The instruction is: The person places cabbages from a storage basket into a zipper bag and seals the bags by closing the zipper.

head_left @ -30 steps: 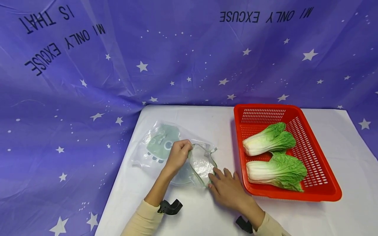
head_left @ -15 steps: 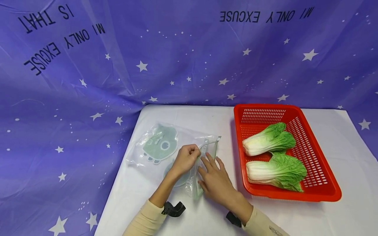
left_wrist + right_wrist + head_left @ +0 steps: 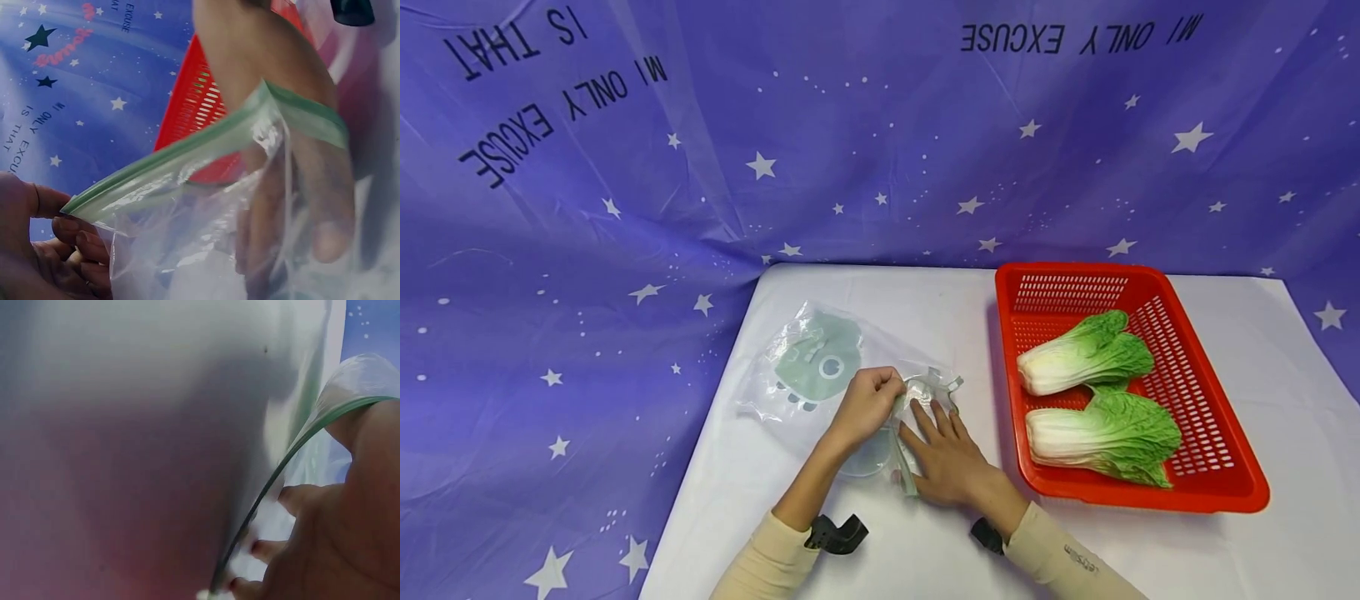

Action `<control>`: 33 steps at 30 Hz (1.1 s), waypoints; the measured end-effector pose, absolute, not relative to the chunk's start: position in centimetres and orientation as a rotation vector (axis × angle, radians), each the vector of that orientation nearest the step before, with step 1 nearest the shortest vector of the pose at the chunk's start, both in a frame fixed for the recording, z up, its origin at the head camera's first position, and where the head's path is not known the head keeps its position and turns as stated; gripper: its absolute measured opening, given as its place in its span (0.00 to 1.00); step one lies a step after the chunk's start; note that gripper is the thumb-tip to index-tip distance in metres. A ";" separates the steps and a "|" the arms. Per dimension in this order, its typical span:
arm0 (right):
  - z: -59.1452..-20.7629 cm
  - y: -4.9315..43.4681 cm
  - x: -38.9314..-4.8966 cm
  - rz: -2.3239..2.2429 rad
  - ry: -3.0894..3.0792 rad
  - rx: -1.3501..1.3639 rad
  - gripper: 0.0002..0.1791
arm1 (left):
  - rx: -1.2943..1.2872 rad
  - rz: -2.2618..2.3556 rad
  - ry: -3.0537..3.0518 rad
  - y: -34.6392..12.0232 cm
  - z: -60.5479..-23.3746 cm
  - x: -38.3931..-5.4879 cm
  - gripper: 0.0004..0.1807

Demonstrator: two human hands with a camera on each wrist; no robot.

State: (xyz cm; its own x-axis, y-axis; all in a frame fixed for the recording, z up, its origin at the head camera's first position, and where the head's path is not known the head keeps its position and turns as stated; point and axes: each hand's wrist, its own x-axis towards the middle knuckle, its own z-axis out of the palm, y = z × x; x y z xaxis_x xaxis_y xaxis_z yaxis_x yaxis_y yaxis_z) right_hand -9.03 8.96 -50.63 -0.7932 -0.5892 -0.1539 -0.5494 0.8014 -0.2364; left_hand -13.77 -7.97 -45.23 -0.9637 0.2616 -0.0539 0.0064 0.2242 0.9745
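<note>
Hands [image 3: 946,461] drew closer together over white table [image 3: 940,308], starry cloth [image 3: 880,150] beyond.

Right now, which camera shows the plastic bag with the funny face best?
The head view: most of the plastic bag fits in, funny face included. The left wrist view shows its green edge and clear plastic up close, but no face; the right wrist view shows only some edge and plastic.

Left hand [image 3: 868,404] — thumb and curled fingers pinched together; right hand [image 3: 949,462] near it — fingers spread, palm down.
</note>
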 end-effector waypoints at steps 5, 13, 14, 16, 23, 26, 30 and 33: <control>-51.6 9.8 -9.3 -0.239 2.804 -0.979 0.39 | 0.259 1.856 2.276 -8.0 -44.7 -13.7 0.14; -51.5 10.1 -9.5 -0.354 2.847 -1.013 0.33 | 0.230 1.853 2.250 -7.6 -45.3 -14.0 0.14; -51.2 10.0 -9.4 -0.381 2.854 -1.014 0.31 | 0.222 1.845 2.256 -7.6 -45.4 -14.1 0.14; -50.5 9.8 -9.2 -0.441 2.865 -1.022 0.28 | 0.206 1.836 2.263 -7.5 -45.6 -14.2 0.14; -47.6 10.1 -7.8 -0.515 2.856 -1.050 0.28 | 0.165 1.870 2.253 -7.3 -45.8 -14.7 0.13; -46.2 11.1 -6.9 -0.567 2.811 -1.052 0.28 | 0.159 1.874 2.255 -7.2 -45.8 -14.8 0.12; -44.3 13.1 -5.8 -0.705 2.719 -1.025 0.28 | 0.132 1.889 2.263 -7.1 -45.8 -15.1 0.12; -42.4 14.7 -5.3 -0.806 2.631 -0.984 0.27 | 0.100 1.908 2.263 -7.0 -45.8 -15.3 0.12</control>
